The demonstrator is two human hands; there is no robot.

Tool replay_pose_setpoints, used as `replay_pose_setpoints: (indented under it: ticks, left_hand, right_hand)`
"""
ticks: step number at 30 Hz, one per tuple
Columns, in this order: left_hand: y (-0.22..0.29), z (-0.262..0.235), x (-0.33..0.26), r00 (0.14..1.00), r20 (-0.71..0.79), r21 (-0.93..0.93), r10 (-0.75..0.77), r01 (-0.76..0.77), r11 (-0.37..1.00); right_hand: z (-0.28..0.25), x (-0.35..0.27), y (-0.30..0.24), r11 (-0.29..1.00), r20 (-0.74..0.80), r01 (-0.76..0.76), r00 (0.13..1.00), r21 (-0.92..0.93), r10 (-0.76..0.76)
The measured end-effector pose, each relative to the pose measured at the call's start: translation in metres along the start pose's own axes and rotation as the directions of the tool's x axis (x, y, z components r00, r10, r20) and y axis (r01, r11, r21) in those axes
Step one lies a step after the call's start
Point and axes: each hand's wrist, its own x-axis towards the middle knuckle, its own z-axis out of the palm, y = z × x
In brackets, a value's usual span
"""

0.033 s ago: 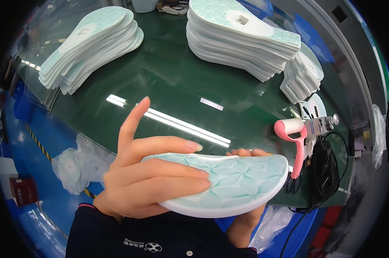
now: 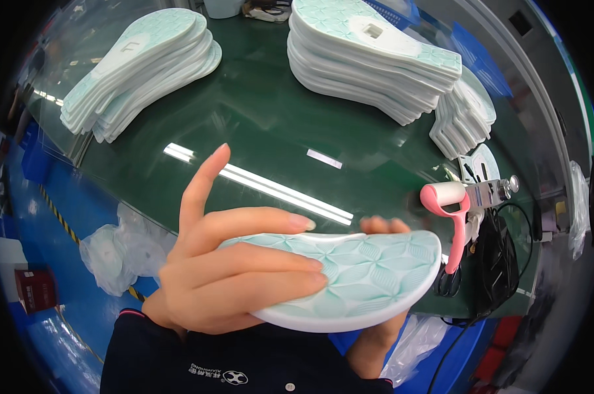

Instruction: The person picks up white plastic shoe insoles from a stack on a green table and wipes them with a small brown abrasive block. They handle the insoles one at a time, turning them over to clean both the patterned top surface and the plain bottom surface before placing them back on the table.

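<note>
A curved white panel point(image 2: 376, 276) with a pale green petal pattern is tilted up in front of me, its patterned face showing. Across its left part lie the outstretched fingers of my left hand point(image 2: 225, 262), apart from one another; one digit points up, clear of the panel. Behind the panel, my right hand point(image 2: 384, 225) supports it. Only its fingertips show over the far edge, with the wrist below; the rest is hidden.
Similar panels are stacked at the far left point(image 2: 146, 72), far middle point(image 2: 369, 72) and right point(image 2: 464, 115). On the right lie a pink-handled roller point(image 2: 456, 226), a clear bottle with a metal top point(image 2: 487, 194) and a black bag point(image 2: 497, 262). Plastic bags point(image 2: 113, 253) are left of the green tabletop point(image 2: 251, 125).
The fingers of my left hand have shifted slightly right over the panel. My right fingertips show a little higher above its far edge.
</note>
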Motion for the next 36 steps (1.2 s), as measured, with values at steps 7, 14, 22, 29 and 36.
replay_pose_setpoints:
  ticks: [7,14,22,29,36]
  left_hand:
    - [-0.001,0.006,-0.003,0.994,0.038,0.136,0.107,-0.111,0.984]
    - [0.007,0.006,-0.006,0.996,0.0,0.147,0.094,-0.093,0.985]
    - [0.006,0.004,-0.009,0.995,0.009,0.184,0.101,-0.101,0.978]
    - [0.004,0.015,-0.01,0.986,-0.088,0.139,0.141,-0.128,0.982]
    - [0.007,0.015,-0.006,0.989,0.128,-0.027,0.068,-0.065,0.998]
  right_hand:
    - [0.005,0.004,-0.025,0.346,0.489,0.707,0.689,-0.617,-0.536]
    - [0.01,0.004,-0.029,0.555,0.533,0.677,0.731,-0.483,-0.427]
    - [0.01,0.007,-0.025,0.548,0.528,0.695,0.715,-0.465,-0.458]
    - [0.006,0.005,-0.026,0.519,0.526,0.725,0.688,-0.453,-0.501]
    - [0.007,0.007,-0.024,0.489,0.583,0.693,0.716,-0.53,-0.384]
